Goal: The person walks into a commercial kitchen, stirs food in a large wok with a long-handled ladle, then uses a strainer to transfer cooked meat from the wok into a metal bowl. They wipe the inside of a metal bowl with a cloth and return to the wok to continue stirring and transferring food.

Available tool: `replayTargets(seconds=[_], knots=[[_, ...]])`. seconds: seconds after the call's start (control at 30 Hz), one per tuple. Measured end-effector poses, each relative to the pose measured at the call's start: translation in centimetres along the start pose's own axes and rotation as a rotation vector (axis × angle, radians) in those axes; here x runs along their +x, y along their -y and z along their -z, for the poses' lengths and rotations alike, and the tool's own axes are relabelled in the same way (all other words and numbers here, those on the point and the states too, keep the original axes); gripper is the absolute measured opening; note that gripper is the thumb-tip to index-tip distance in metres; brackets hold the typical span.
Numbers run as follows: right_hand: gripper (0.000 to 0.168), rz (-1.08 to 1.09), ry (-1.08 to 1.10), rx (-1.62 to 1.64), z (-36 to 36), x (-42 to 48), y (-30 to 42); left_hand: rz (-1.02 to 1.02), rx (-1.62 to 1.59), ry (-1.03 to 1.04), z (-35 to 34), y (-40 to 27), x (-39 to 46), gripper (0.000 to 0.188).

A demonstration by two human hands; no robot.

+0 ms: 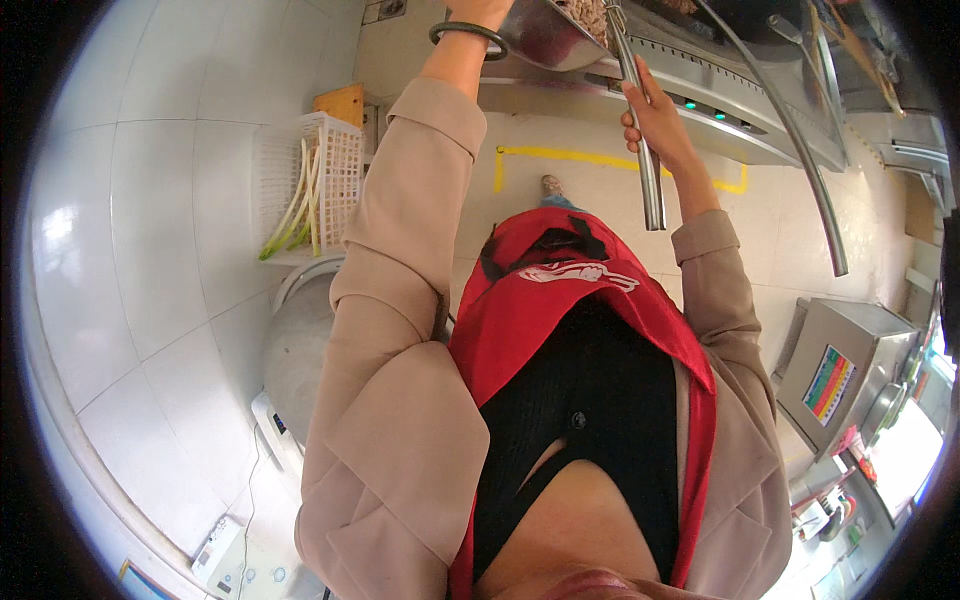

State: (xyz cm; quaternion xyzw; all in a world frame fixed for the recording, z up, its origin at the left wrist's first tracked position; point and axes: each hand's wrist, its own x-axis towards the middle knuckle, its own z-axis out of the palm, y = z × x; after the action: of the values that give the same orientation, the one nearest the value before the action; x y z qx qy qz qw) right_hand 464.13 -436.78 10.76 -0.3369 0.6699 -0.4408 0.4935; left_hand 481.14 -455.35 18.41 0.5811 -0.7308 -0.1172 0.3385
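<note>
My left hand (484,7) is largely cut off by the top edge, with a dark bangle (469,34) around its wrist. It is close to a stainless steel bowl (556,45); whether it grips the rim cannot be seen. Pale brown food pieces (587,16), perhaps meat, lie in the bowl. My right hand (654,120) is wrapped around a long tubular metal handle (651,184) just right of the bowl. The handle's far end is out of view. A second long metal handle (795,135) sticks out from the stove farther right.
A steel stove front (739,112) with green-lit controls runs across ahead. White basket (341,165) with scallions (304,202) stands at left, above a round grey container (300,345). Yellow tape (570,154) marks the floor. A steel cabinet (832,367) is at right.
</note>
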Motion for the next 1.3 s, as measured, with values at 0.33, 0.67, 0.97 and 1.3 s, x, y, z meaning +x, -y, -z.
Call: replayTargets(seconds=[0.33, 0.67, 0.97, 1.3], knots=[[0.057, -0.012, 0.025, 0.001, 1.0, 0.8, 0.4, -0.047, 0.007, 0.012, -1.5, -0.3, 1.4, 0.047], [0.057, -0.049, 0.044, 0.04, 1.3, 0.7, 1.5, -0.003, 0.066, 0.069, -1.0, -1.8, 2.3, 0.047], [0.056, -0.043, 0.051, 0.062, 2.2, 1.2, 1.1, -0.124, 0.009, -0.038, -2.0, -2.0, 2.0, 0.052], [0.055, -0.041, 0.037, 0.062, 2.3, 1.0, 1.4, -0.028, 0.064, 0.069, -1.4, -2.8, 2.4, 0.047]])
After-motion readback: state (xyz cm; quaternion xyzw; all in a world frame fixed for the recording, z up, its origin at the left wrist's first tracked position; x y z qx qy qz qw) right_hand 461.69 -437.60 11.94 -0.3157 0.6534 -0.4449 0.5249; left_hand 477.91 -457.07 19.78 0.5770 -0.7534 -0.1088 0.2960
